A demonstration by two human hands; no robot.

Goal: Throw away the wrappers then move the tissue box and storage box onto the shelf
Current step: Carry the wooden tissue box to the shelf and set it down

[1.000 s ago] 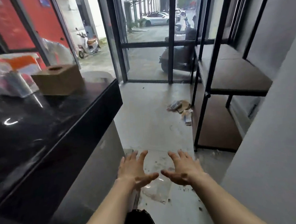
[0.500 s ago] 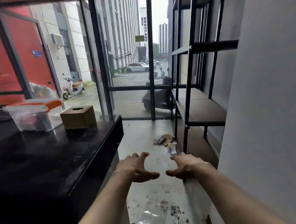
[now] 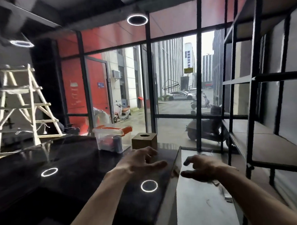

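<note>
Two edges blur out: we can't read the shelf (image 3: 271,150) right of the black counter (image 3: 64,173), nor the litter on the floor below it. Storage box (image 3: 112,138) and tissue box (image 3: 144,140), just beside each other, sit at the counter's far end. Left hand (image 3: 140,162) hovers spread over the counter near the tissue box; right hand (image 3: 202,169) is spread, empty, off its edge.
</note>
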